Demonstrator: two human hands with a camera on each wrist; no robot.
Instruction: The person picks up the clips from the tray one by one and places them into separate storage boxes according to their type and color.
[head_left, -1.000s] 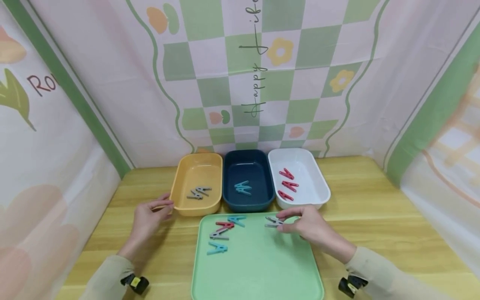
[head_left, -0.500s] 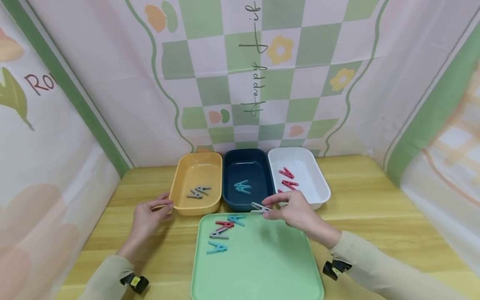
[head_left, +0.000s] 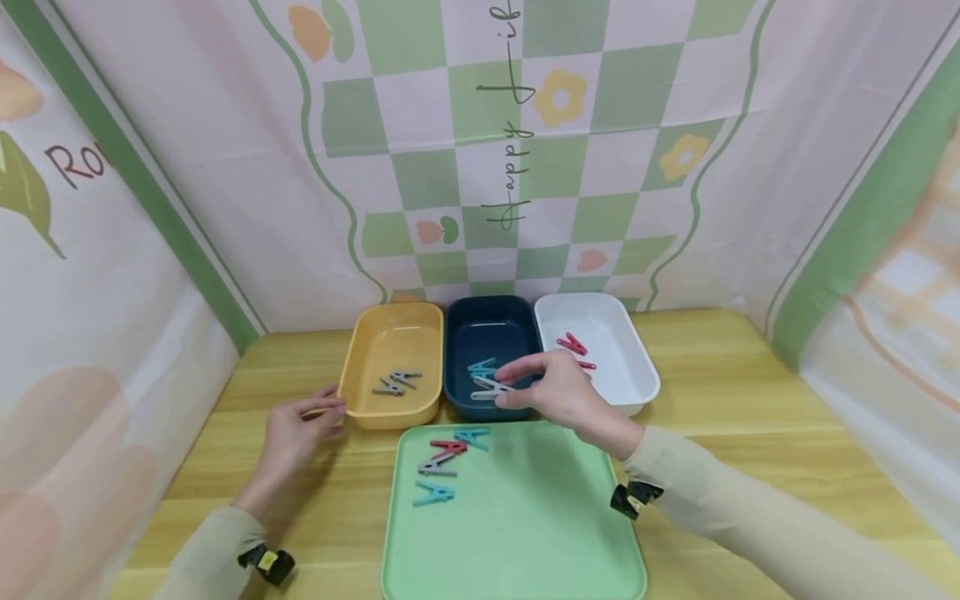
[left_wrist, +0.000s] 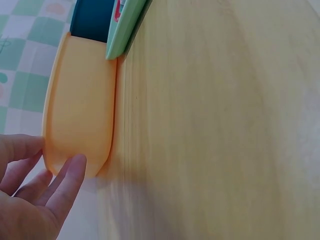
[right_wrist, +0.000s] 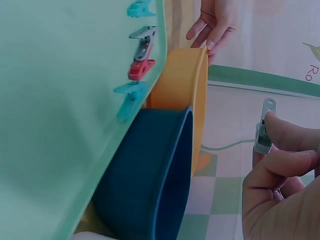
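My right hand (head_left: 562,392) pinches a grey clothespin (head_left: 483,393) between thumb and fingers, above the dark blue bin (head_left: 495,312). That bin has light blue clothespins (head_left: 481,367) in it, partly covered by the held one. In the right wrist view the grey clothespin (right_wrist: 262,140) is held clear of the bins. My left hand (head_left: 294,437) rests its fingertips against the left side of the yellow bin (head_left: 352,358), fingers fairly straight. Two grey clothespins (head_left: 397,382) lie in the yellow bin. Red clothespins (head_left: 572,343) lie in the white bin (head_left: 641,367), partly hidden by my right hand.
A light green tray (head_left: 517,533) lies in front of the bins. Near its upper left corner are light blue (head_left: 433,493), grey (head_left: 437,466) and red clothespins (head_left: 448,447). The wooden table (head_left: 712,392) ends at a patterned cloth backdrop (head_left: 555,167).
My right hand has carried the grey clothespin up from over the tray and leftward to above the dark blue bin. The left hand has stayed at the yellow bin.
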